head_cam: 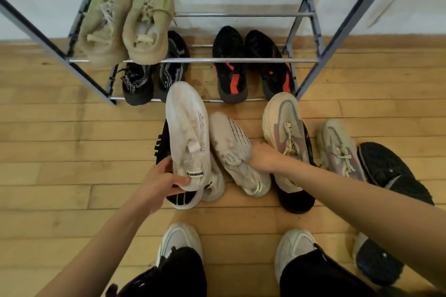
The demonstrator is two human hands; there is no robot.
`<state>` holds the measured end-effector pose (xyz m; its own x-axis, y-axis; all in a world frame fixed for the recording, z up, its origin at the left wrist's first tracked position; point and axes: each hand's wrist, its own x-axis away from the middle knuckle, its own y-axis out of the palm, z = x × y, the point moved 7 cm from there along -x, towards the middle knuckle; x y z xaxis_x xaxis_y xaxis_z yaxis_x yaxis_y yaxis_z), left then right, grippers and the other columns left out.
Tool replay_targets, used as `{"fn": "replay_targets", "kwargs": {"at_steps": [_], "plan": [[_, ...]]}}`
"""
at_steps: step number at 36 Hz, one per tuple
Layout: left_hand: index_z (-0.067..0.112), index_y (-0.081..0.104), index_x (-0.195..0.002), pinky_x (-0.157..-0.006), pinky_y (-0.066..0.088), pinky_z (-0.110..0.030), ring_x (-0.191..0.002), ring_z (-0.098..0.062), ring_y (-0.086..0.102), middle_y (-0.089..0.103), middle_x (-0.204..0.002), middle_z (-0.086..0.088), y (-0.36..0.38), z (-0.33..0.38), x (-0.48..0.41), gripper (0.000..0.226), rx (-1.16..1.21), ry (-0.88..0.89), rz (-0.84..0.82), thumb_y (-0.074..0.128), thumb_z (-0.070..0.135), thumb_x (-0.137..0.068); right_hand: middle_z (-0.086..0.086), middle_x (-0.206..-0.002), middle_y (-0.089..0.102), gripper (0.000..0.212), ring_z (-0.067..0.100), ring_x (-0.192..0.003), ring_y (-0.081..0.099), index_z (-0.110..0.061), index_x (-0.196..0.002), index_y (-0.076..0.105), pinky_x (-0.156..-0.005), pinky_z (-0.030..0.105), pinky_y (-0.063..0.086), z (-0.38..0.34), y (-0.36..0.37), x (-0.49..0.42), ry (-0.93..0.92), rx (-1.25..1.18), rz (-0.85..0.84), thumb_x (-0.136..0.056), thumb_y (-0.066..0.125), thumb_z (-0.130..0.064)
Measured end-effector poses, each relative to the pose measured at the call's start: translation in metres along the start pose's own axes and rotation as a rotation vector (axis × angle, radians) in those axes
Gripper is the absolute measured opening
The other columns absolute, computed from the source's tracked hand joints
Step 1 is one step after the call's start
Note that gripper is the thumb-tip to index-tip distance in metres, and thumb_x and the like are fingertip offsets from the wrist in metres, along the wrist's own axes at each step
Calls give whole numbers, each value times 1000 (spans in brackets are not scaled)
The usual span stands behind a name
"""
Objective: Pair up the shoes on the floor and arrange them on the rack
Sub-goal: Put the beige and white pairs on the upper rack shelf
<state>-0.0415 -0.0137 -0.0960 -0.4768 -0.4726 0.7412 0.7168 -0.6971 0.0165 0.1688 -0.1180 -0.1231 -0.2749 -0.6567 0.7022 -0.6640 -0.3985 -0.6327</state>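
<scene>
My left hand grips the heel of a white knit sneaker and holds it raised, toe toward the metal shoe rack. My right hand rests on the matching white sneaker lying on the floor beside it; whether the fingers grip it is unclear. Under the raised shoe lies a black sneaker with a white sole. A beige-and-purple pair lies on the floor to the right.
The rack holds a beige pair on an upper rail, a black-and-grey pair and a black-and-red pair on the lowest rails. Black sneakers lie at the right. My own pale shoes stand on the wooden floor.
</scene>
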Motion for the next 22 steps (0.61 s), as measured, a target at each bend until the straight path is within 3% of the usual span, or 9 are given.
{"fn": "replay_targets", "kwargs": {"at_steps": [6,11,13,15,16,19,22], "plan": [[11,53,-125,-81,56,-39,-101,-26,67,68,-114,-10,0,-3,-4,57,34,-33,-27,67,-10,-75,16,-120,62,35,28,-104,62,-1,-123,53,-86,34,53,2,1,-6,40,1,-13,-93,48,-18],[16,54,-126,-69,58,-31,-95,-20,69,71,-108,-4,-2,-1,-5,56,-11,-20,-8,65,-9,-76,19,-116,59,33,30,-102,61,6,-118,51,-68,27,43,4,0,7,59,17,7,-89,55,-11],[17,54,-128,-65,58,-28,-93,-19,70,71,-107,-2,1,0,-5,57,-36,-30,-17,65,-8,-77,16,-105,63,27,31,-101,61,2,-112,55,-66,27,40,-1,-3,15,12,-3,-10,-92,52,-15],[17,52,-130,-65,58,-28,-90,-18,71,71,-108,0,11,0,-2,60,-60,-45,-69,66,-6,-76,7,-85,60,15,31,-96,59,-8,-94,57,-62,27,38,-3,-11,21,-20,-48,18,-94,47,-19],[17,51,-131,-66,58,-29,-91,-17,71,71,-108,0,18,-1,-1,61,-71,-49,-104,67,-5,-76,7,-86,61,16,30,-96,59,-9,-93,58,-65,29,43,-2,-17,24,-15,-85,64,-94,46,-19],[19,50,-132,-72,58,-31,-94,-17,70,70,-111,2,43,-2,4,63,-91,-33,-170,69,-2,-76,13,-111,64,35,28,-100,62,-4,-119,55,-87,39,52,13,-34,29,86,-388,223,-99,40,-29],[19,45,-135,-88,55,-41,-104,-18,66,66,-118,1,78,-7,7,65,-92,-10,-226,71,4,-78,9,-105,68,42,25,-92,68,-11,-120,55,-79,40,58,20,-25,33,139,-1010,91,-96,45,-44]]}}
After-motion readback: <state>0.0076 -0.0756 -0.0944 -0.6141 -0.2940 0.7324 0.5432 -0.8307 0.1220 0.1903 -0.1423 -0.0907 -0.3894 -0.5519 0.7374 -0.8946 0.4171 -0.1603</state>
